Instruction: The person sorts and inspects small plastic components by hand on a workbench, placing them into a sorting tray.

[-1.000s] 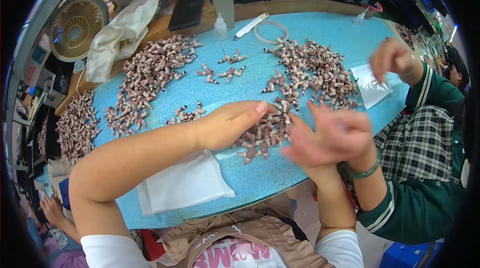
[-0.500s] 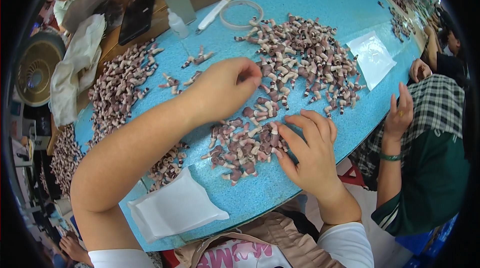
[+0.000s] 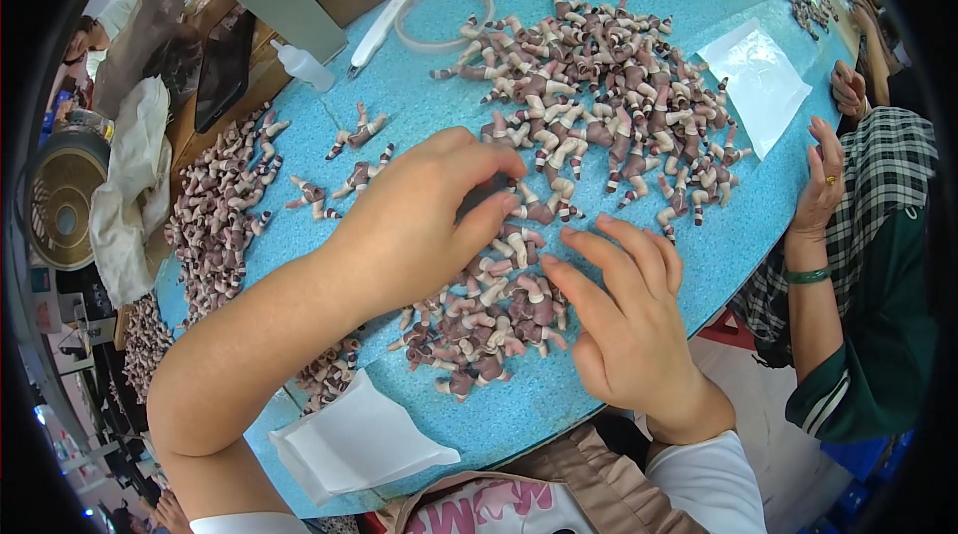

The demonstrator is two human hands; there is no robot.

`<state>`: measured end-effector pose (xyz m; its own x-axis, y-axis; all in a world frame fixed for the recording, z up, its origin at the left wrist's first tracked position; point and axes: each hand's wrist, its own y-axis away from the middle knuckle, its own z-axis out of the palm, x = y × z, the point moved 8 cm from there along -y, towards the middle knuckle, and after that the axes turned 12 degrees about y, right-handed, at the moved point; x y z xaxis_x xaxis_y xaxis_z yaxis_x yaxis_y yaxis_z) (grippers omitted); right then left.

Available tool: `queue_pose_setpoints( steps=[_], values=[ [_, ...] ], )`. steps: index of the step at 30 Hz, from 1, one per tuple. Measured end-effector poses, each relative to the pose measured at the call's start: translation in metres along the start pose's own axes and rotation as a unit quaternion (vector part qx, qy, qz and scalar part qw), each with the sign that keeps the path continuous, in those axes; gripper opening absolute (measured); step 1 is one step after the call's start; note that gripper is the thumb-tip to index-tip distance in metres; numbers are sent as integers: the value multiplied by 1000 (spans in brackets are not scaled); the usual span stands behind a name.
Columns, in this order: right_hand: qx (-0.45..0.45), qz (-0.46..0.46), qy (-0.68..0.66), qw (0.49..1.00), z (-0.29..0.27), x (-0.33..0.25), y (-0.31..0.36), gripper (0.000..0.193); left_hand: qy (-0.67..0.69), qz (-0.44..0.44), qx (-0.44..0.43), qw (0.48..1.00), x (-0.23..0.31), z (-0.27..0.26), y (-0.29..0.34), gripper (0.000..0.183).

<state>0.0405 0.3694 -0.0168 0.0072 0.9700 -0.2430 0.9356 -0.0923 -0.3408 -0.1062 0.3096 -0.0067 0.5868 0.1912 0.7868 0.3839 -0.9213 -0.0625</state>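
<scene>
My left hand (image 3: 424,210) reaches over the blue table from the left. Its thumb and index finger are apart, their tips beside small figurine pieces (image 3: 539,207) between the two piles, with nothing visible in its grasp. My right hand (image 3: 634,319) is open, its fingers spread at the right edge of the nearer pile (image 3: 479,329). These are small doll-like legs and body parts in mauve, cream and pink with dark bands. Beyond lies a larger pile (image 3: 619,95) of the same kind. A few loose pieces (image 3: 359,130) lie left of it.
More figurine pieces (image 3: 215,205) are heaped on the left. White sheets lie at the near edge (image 3: 364,439) and far right (image 3: 758,85). A squeeze bottle (image 3: 302,65), white-handled cutter (image 3: 389,23) and ring (image 3: 444,20) sit farther back. A co-worker's hand (image 3: 818,185) is at the right.
My left hand has shifted slightly down, and its thumb and index finger have parted. My right hand stays beside the nearer pile. The view has shifted and tilted a little.
</scene>
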Motion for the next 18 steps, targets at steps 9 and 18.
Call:
queue_pose_setpoints(
  steps=[9, 18],
  values=[
    [-31, 2, 4, 1000, 4, 2, 2, 43, -85, 1, 6, 996, -3, -8, -14, 25],
    [-46, 21, -19, 999, 3, 5, 1, 43, -194, 145, -14, 970, 18, -1, -28, 53]
  ],
)
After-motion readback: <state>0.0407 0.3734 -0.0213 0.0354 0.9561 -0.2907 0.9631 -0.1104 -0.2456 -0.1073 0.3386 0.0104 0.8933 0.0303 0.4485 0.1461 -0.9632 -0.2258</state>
